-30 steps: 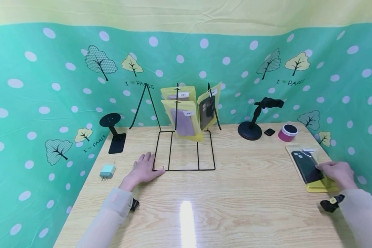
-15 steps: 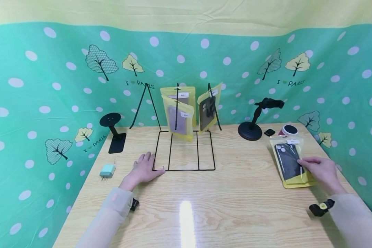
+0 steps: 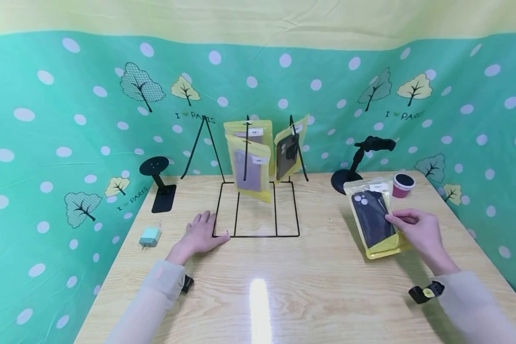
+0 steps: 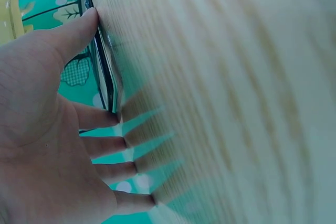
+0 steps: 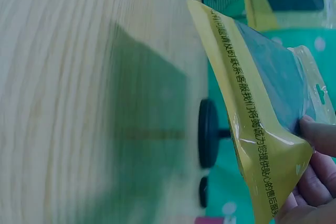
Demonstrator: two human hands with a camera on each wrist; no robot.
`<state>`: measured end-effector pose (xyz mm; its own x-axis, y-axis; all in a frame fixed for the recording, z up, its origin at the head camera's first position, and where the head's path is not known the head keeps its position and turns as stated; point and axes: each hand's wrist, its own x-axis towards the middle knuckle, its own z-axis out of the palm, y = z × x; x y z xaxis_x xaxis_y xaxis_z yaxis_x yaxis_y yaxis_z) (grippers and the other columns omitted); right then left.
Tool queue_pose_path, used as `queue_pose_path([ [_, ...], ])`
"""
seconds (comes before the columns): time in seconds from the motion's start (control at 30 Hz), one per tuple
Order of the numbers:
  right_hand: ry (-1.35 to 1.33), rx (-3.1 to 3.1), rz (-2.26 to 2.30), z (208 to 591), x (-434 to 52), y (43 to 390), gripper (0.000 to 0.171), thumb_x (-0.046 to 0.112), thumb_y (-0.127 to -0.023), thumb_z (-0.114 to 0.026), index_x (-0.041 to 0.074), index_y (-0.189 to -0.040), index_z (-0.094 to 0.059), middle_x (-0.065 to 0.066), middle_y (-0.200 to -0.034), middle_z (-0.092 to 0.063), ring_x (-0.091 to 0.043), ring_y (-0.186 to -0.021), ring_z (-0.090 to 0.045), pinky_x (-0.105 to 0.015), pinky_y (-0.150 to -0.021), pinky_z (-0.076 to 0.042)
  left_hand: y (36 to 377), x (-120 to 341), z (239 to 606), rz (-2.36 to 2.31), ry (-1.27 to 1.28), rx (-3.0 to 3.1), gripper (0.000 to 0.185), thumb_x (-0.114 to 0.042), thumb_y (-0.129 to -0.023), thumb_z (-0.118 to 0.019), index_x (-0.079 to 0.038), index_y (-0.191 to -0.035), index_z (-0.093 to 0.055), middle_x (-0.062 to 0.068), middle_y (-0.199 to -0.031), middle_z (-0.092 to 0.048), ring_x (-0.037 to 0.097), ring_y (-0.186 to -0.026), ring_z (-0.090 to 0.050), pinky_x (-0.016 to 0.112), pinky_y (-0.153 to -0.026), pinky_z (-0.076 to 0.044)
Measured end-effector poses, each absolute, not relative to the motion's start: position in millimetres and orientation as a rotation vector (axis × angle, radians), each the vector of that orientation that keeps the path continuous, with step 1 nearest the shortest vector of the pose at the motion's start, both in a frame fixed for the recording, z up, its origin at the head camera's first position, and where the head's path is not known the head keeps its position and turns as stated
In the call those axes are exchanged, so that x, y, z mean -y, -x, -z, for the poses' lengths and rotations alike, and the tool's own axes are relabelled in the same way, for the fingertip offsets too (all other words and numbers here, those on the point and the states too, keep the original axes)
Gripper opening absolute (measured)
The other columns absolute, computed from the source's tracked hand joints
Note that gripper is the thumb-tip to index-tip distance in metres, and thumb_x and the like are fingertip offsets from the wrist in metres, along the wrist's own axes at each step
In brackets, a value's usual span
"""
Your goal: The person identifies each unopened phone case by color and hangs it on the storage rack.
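Lifted leftward, yellow pouch (image 3: 376, 217) pinched by right hand (image 3: 417, 234); left hand (image 3: 199, 236) flat, released.

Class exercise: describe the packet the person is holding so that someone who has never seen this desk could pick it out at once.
Start at the wooden table and go to its right side, in front of the black round-based stand. There the right hand pinches a yellow packet with a dark phone case inside, lifted off the table. The other yellow packets hang on the wire rack in the middle.
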<state>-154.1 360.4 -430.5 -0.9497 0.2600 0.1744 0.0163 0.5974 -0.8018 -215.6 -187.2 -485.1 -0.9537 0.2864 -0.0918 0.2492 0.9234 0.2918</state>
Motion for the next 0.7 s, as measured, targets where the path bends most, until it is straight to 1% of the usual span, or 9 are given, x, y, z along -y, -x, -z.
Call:
queue_pose_path([
  [0.13,0.199,2.553,-1.264,424,-346,150,0.041,0.031,-0.085,-0.074,-0.004,-0.105,-0.069,0.003,-0.083,-0.071,0.003,-0.072,-0.061,-0.015,-0.055,-0.046,215,187,485,-0.418,-0.404,-2.940,0.094,-0.058,-0.087,-0.059,0.009,-0.146,-0.027,0.030,-0.148,-0.023,0.049,-0.134,-0.020,0.071,-0.097,-0.020],
  [0.27,0.184,2.541,-1.269,417,-332,146,0.040,0.032,-0.084,-0.075,-0.002,-0.105,-0.070,0.001,-0.087,-0.070,0.001,-0.075,-0.061,-0.016,-0.058,-0.048,216,187,484,-0.416,-0.401,-2.949,0.093,-0.057,-0.087,-0.059,0.009,-0.145,-0.028,0.031,-0.148,-0.023,0.049,-0.134,-0.020,0.071,-0.096,-0.021],
  [0.43,0.106,2.472,-1.314,410,-314,142,0.035,0.026,-0.083,-0.077,-0.002,-0.103,-0.070,0.001,-0.088,-0.071,-0.002,-0.076,-0.063,-0.016,-0.060,-0.049,216,186,484,-0.414,-0.400,-2.953,0.093,-0.057,-0.087,-0.059,0.009,-0.145,-0.029,0.030,-0.148,-0.025,0.048,-0.134,-0.021,0.070,-0.096,-0.022],
  [0.7,0.042,2.363,-1.352,405,-287,135,0.027,0.018,-0.081,-0.079,-0.002,-0.099,-0.072,-0.001,-0.089,-0.071,-0.007,-0.073,-0.065,-0.017,-0.060,-0.050,216,186,485,-0.408,-0.410,-2.954,0.091,-0.055,-0.088,-0.060,0.010,-0.144,-0.030,0.031,-0.147,-0.025,0.050,-0.133,-0.022,0.071,-0.095,-0.023],
])
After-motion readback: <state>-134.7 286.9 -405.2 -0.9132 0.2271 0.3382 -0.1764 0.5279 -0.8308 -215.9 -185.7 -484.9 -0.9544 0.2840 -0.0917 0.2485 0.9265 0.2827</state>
